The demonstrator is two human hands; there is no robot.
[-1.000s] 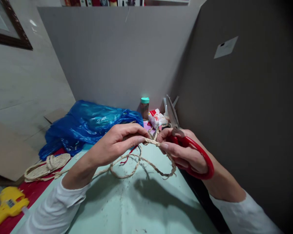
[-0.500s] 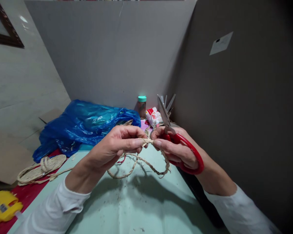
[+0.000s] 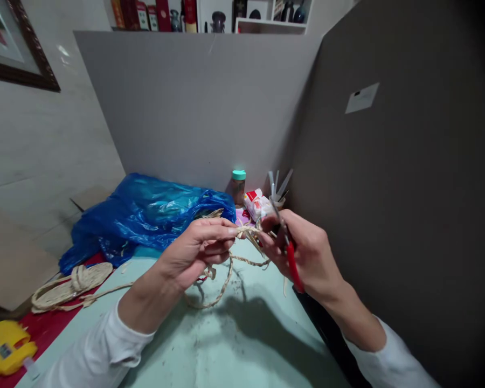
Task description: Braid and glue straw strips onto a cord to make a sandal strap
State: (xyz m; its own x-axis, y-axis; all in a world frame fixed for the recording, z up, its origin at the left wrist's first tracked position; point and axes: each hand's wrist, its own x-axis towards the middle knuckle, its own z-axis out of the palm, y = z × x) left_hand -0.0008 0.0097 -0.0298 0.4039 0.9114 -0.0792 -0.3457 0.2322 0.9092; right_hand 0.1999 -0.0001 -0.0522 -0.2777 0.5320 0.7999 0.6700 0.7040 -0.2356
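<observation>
- Braided cord [image 3: 247, 230] spans the fingertips at the frame's centre, above the counter [image 3: 210, 345]; its held stretch lies nearly level, left to right, while slack curves below. Its free end cannot be told.
- The left hand [image 3: 194, 250] pinches the cord between thumb and fingers.
- The right hand [image 3: 309, 248] is closed around red-handled scissors [image 3: 293, 267], fingertips at the cord; their grip on it is unclear.
- Good handling likely means light, even tension, strands flat, pinch close to the working spot, blades angled away from fingers and braid.
</observation>
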